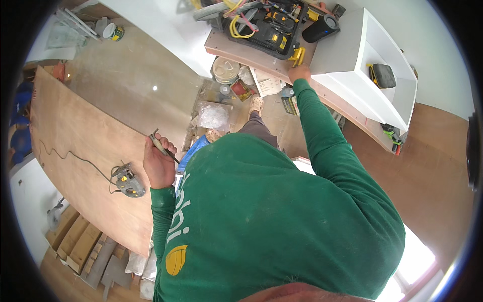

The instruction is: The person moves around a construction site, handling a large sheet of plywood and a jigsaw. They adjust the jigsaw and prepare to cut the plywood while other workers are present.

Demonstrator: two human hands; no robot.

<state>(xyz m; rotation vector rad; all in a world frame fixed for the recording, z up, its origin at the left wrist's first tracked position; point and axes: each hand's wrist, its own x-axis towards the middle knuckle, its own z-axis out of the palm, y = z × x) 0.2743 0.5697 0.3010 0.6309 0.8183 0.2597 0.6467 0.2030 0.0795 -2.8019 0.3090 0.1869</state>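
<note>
My left hand (160, 163), palm turned up, is closed around a slim pen-like tool (163, 147) with a pale body and dark ends. It is beside the edge of a large wooden board (85, 151). A corded jigsaw (128, 182) lies on that board close to my left hand. My right arm reaches far out to the workbench (246, 56). There my right hand (300, 73) is closed at the bench's front edge on a yellow tool (298, 56), whose exact kind I cannot make out. The palm side of this hand is hidden.
A black toolbox (271, 30) with yellow-black power tools and cables occupies the bench, beside a black cylindrical speaker (321, 28). To the right stands a white open cabinet (347, 55) holding a tape measure (382, 76). Buckets (225, 69) and boxes crowd the floor underneath.
</note>
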